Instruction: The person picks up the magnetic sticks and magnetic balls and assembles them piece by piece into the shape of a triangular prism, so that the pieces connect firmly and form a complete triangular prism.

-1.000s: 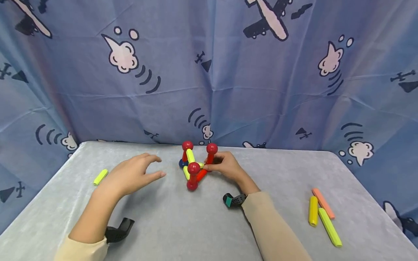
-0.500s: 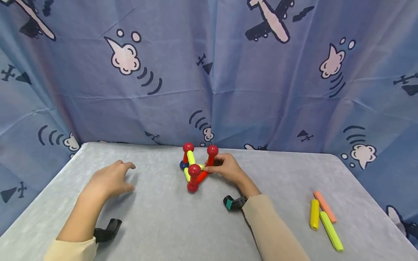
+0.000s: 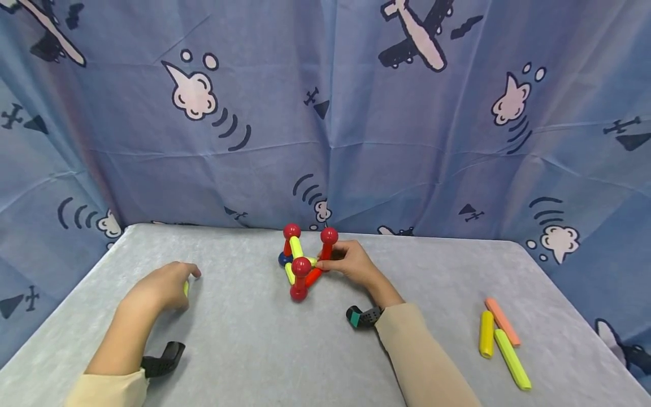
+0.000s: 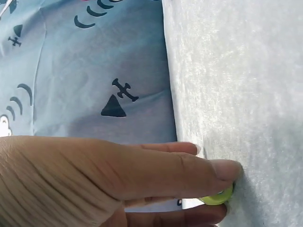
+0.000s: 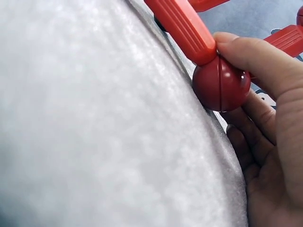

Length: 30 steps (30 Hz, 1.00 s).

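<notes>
My left hand (image 3: 157,287) is at the table's left, its thumb and fingers pinching a yellow-green magnetic building stick (image 3: 186,288). Only the end of that stick (image 4: 218,197) peeks out under the thumb in the left wrist view. At the back middle stands a ball-and-stick frame with red upright sticks, red top balls (image 3: 301,267), a dark blue ball (image 3: 285,259) and yellow-green sticks (image 3: 296,247). With thumb and fingers, my right hand (image 3: 356,264) holds the frame's right corner, at a red lower ball (image 5: 218,85) where a red stick (image 5: 184,30) joins.
A yellow stick (image 3: 486,334), an orange stick (image 3: 502,322) and another yellow-green stick (image 3: 512,360) lie together at the right of the grey cloth-covered table (image 3: 264,350). A blue patterned curtain (image 3: 264,102) hangs behind the back edge.
My left hand has moved left and away from the frame, down to the yellow-green stick at the left, and now pinches it. The right hand keeps its hold on the frame.
</notes>
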Tool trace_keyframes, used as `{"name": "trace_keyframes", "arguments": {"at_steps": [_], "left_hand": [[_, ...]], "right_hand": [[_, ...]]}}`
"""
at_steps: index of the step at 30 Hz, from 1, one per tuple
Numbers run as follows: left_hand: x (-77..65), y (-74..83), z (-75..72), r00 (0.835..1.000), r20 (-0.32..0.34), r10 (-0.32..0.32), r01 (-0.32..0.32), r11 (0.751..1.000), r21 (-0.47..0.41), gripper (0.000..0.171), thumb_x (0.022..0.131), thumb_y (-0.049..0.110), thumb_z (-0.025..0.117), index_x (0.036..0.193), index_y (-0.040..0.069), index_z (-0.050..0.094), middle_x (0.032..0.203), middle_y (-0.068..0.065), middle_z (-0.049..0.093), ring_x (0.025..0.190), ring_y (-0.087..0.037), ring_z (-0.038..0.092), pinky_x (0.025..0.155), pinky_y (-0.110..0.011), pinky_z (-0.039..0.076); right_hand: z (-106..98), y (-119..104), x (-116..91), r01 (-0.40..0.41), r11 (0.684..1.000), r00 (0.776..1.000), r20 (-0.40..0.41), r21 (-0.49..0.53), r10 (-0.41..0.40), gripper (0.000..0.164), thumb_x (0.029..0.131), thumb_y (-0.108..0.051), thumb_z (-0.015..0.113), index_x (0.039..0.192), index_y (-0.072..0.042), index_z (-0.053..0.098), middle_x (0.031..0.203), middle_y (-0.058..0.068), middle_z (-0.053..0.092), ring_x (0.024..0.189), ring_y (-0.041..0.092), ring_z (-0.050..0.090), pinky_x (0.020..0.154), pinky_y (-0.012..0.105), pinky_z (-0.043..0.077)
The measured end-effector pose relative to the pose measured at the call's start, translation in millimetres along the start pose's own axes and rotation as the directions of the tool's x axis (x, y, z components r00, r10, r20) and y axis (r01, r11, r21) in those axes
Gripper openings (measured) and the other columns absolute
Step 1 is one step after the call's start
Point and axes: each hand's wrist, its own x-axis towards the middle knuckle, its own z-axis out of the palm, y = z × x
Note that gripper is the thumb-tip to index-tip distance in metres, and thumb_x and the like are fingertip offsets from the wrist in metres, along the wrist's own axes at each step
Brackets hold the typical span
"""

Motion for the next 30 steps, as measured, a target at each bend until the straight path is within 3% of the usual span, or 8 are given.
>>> {"name": "trace_keyframes", "arguments": {"at_steps": [6,18,23,30], "left_hand": [[0.7,1.6,2.6,0.998,0.004,0.055,-0.055,0.998,-0.003,0.056,0.065,-0.012,0.066,0.119,0.002,0.068,0.103,-0.013,0.062,0.084,-0.024,0.051,0.07,-0.036,0.041],[4.9,10.0,6.2,0.983,-0.158,0.094,-0.107,0.992,-0.074,0.038,0.071,0.002,0.076,0.109,0.003,0.072,0.113,-0.018,0.059,0.084,-0.024,0.053,0.071,-0.036,0.044],[7.1,22.1,2.7,0.959,-0.245,0.145,-0.182,0.973,-0.14,0.028,0.074,0.005,0.075,0.103,0.006,0.074,0.117,-0.018,0.059,0.09,-0.025,0.055,0.072,-0.033,0.043],[7.7,34.5,2.3,0.919,-0.364,0.152,-0.223,0.961,-0.163,0.026,0.079,0.003,0.064,0.103,0.007,0.074,0.122,-0.015,0.062,0.095,-0.026,0.059,0.079,-0.038,0.046]], "right_hand": [[-1,1,-1,-0.004,1.0,1.0,-0.004,0.011,0.004,0.021,0.082,-0.009,0.083,0.1,-0.002,0.076,0.094,0.013,0.074,0.084,0.021,0.062,0.077,0.029,0.053],[0,1,1,0.018,1.0,1.0,0.004,0.006,-0.018,0.02,0.082,-0.01,0.083,0.1,-0.002,0.076,0.093,0.014,0.074,0.082,0.02,0.062,0.076,0.03,0.053],[0,0,1,0.015,1.0,1.0,0.002,-0.006,-0.015,0.022,0.082,-0.011,0.083,0.1,-0.002,0.076,0.092,0.013,0.074,0.082,0.019,0.062,0.075,0.029,0.052],[2,1,0,0.02,1.0,1.0,0.001,-0.014,-0.02,0.022,0.082,-0.011,0.083,0.1,-0.001,0.076,0.092,0.013,0.074,0.081,0.019,0.061,0.075,0.028,0.052]]}}
